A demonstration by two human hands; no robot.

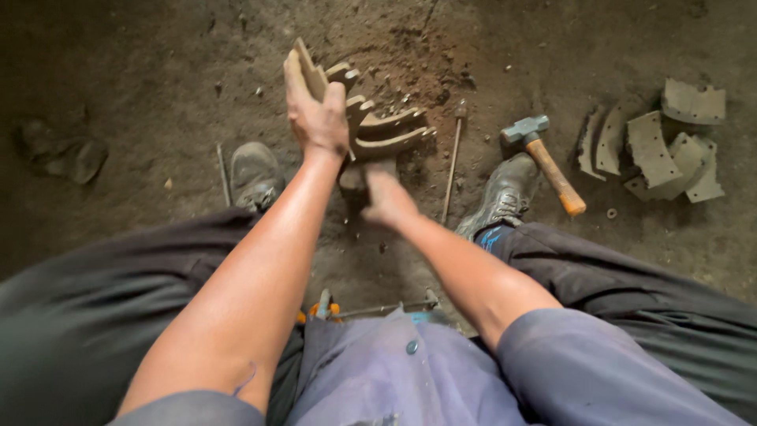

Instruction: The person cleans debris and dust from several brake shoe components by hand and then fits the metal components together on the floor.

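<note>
The left hand (315, 118) has its fingers closed around the far, upper end of a curved brake shoe (378, 130), a grimy metal arc with notched ribs, and holds it tilted up off the dirt floor (142, 71) between the person's feet. The right hand (386, 197) sits just below the near end of that piece, touching or nearly touching it; its fingers are hidden behind the hand, so whether they grip cannot be told. A thin metal rod (452, 166) lies on the ground just right of the shoe. Right of the rod, a worn boot (501, 197) rests beside a hammer (544, 154) with a grey head and orange-brown wooden handle. Farther right lies a heap of curved lining pieces (658, 146). The other boot (254, 175) stands left of the hands.
</note>
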